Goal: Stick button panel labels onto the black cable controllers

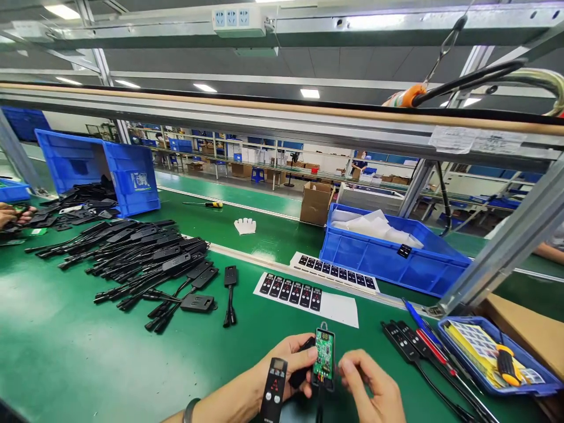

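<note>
My left hand (294,367) grips a black controller shell with a green circuit board (324,353) seated in it, held upright near the table's front edge. My right hand (372,385) is just right of the board, fingers curled and pinched close to its edge; I cannot make out anything in them. A finished black controller (274,389) with red buttons lies against my left wrist. A cable hangs down from the board.
A heap of black cabled controller shells (141,258) covers the left of the green table. Sticker sheets (304,292) lie ahead. A blue bin (388,258) sits behind them, a blue tray with a screwdriver (502,358) at right. Another person's hands (11,214) work at far left.
</note>
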Action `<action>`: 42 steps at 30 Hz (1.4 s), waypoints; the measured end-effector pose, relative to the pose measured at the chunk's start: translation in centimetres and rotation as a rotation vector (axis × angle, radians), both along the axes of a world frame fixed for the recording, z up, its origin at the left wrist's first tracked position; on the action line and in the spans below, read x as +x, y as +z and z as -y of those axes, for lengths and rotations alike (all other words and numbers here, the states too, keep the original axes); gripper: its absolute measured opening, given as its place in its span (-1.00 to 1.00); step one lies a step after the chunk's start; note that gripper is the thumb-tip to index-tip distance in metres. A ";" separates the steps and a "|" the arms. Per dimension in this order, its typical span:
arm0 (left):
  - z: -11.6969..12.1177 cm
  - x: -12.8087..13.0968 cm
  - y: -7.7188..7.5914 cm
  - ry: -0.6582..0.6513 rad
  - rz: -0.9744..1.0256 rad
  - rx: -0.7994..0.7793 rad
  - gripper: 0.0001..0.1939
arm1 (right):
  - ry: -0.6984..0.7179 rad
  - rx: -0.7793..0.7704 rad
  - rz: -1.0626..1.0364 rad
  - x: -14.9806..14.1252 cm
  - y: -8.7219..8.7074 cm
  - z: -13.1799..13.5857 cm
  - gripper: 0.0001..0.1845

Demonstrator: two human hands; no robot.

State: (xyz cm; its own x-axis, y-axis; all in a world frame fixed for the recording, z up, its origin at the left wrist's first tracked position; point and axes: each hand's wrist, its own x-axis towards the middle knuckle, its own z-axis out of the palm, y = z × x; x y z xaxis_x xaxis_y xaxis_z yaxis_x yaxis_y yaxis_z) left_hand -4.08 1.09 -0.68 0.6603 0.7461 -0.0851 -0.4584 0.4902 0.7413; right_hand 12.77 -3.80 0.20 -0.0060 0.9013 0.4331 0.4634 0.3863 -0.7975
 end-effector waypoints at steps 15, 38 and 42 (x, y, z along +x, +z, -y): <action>0.9 -0.1 -0.7 -0.160 -0.106 0.077 -0.52 | 0.046 0.497 0.414 1.7 1.1 -0.6 -0.75; 1.4 0.0 0.3 -0.172 -0.081 0.014 -0.49 | 0.073 0.501 0.356 1.3 2.5 0.2 -0.78; 1.7 0.0 0.8 -0.189 -0.088 0.005 -0.46 | 0.028 0.455 0.265 1.2 2.4 0.5 -0.81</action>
State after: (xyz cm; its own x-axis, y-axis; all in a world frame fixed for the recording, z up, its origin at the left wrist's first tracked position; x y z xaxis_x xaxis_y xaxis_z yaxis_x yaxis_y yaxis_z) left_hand -4.07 -0.64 0.13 0.7786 0.6106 -0.1447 -0.2925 0.5571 0.7772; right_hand 13.98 -4.30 2.57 -0.1901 0.6203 0.7610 0.6109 0.6816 -0.4029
